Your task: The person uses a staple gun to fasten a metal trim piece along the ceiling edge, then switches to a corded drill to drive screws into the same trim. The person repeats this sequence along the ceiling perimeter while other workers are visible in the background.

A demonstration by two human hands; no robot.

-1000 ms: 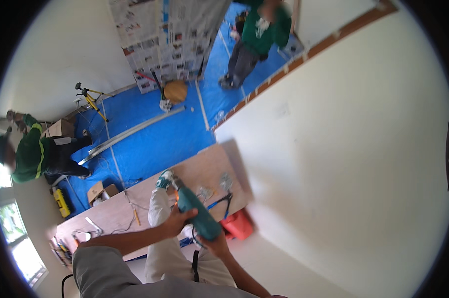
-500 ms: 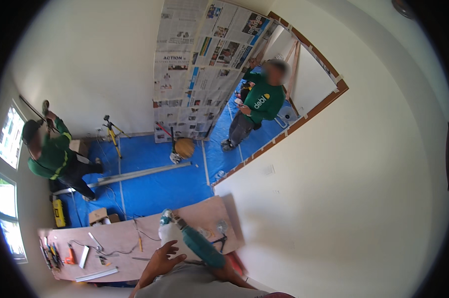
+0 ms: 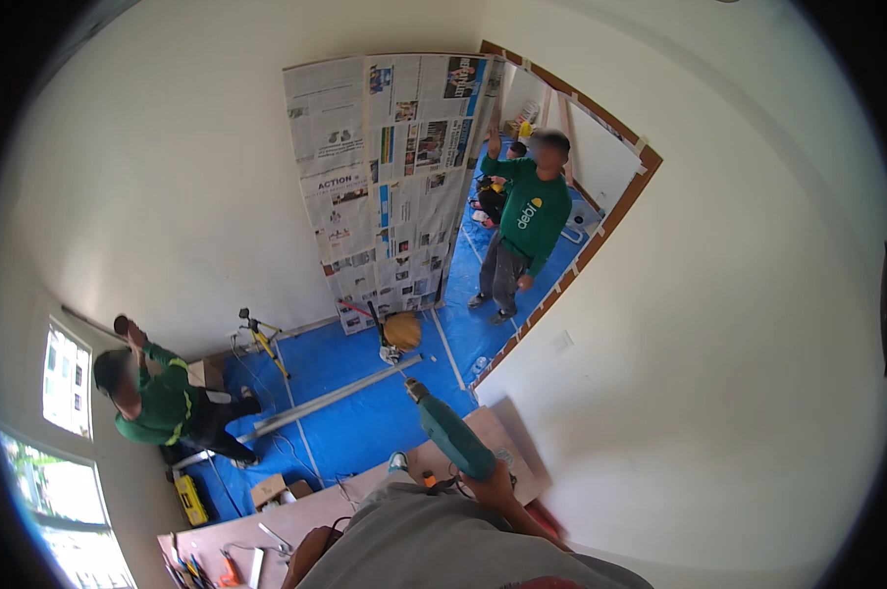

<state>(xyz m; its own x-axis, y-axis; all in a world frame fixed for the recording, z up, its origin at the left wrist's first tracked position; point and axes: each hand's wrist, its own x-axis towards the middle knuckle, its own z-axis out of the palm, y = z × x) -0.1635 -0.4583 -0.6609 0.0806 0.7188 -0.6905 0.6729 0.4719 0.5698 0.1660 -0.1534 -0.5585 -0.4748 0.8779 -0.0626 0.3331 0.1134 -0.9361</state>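
My right hand (image 3: pixel 493 487) is wrapped round the rear of a green power drill (image 3: pixel 455 438). The drill points up and away, its metal chuck toward the blue floor sheet. Low by the grey shirt, my left hand (image 3: pixel 312 546) hangs near the wooden board, apart from the drill. A dark cord (image 3: pixel 339 528) shows beside it; its fingers are too hidden to read. My shoe (image 3: pixel 397 460) stands at the board's far edge.
The wooden board (image 3: pixel 203 540) carries an orange drill (image 3: pixel 230 567) and several hand tools. Blue sheeting (image 3: pixel 350 417) covers the floor, with a long metal bar (image 3: pixel 331 395) and a yellow tripod (image 3: pixel 264 344). One co-worker (image 3: pixel 174 398) stands left, another (image 3: pixel 534 216) in the doorway beside a newspaper-covered door (image 3: pixel 350 128).
My left hand has dropped back from beside the drill toward my body. The drill has swung to the right in view. The doorway co-worker has lowered one hand, and the whole view has shifted.
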